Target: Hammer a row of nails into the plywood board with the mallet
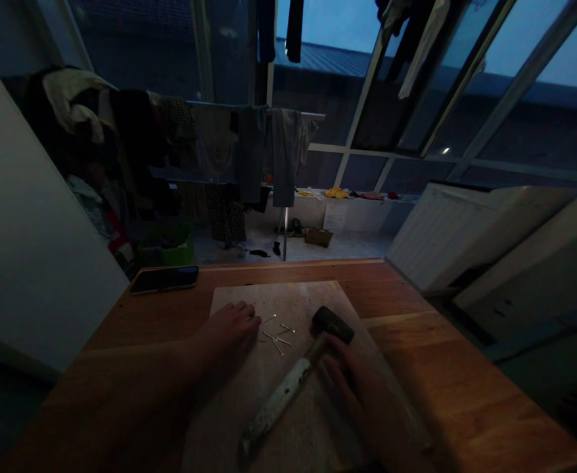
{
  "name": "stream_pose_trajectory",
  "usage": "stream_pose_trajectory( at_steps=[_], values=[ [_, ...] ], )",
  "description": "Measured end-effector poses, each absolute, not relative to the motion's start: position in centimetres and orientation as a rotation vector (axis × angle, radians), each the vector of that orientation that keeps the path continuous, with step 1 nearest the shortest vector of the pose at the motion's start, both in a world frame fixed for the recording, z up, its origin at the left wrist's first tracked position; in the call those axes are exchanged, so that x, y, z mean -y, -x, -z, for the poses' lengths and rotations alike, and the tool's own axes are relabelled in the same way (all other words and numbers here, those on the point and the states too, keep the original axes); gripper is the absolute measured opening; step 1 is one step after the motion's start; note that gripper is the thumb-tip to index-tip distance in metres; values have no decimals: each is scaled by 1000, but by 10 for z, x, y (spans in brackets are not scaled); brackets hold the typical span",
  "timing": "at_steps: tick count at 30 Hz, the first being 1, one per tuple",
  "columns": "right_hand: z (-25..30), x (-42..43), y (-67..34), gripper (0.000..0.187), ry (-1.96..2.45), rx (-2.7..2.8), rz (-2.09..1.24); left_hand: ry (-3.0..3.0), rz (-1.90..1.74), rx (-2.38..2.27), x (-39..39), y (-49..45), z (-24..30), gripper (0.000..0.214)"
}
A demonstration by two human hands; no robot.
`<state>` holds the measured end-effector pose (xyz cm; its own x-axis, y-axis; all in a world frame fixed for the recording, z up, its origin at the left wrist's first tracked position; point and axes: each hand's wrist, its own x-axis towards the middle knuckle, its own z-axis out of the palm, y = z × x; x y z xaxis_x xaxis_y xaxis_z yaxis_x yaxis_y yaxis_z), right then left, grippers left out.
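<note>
A pale wooden board (288,401) lies on the table in front of me. My left hand (234,325) rests on its left part, fingers slightly bent and lying on the wood, with no held thing visible. Just right of those fingertips several loose nails (277,340) are scattered. On the right half lies a hammer (281,397), its dark head (332,324) toward the far side and its worn, whitish handle slanting toward me. My right hand (355,378) has thumb and index finger around the handle close to the head. Small dots, nail heads or holes, line the board's far edge.
A phone (165,279) lies at the far left corner of the wooden table (446,368). Beyond the table stands a drying rack (313,116) with clothes, and a green tub (180,248). Large white panels or boxes (461,223) stand to the right. The light is dim.
</note>
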<state>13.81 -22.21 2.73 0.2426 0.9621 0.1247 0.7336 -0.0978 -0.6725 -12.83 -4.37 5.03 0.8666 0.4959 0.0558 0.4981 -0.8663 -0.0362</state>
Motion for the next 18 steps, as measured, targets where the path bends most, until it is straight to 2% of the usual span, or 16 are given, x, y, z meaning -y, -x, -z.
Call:
stream_pose_trajectory(
  at_steps=[6,11,15,18],
  values=[
    [-42,178,-123,40,1873,1666,-616,2926,58,397,12,117,-50,17],
    [-26,188,-134,33,1652,1273,-845,2880,15,301,9,113,-53,13],
    [-16,200,-146,52,1520,854,-989,2932,-27,329,6,107,-56,13],
    [-16,198,-161,54,1585,909,-832,3065,21,442,6,105,-48,18]
  ],
)
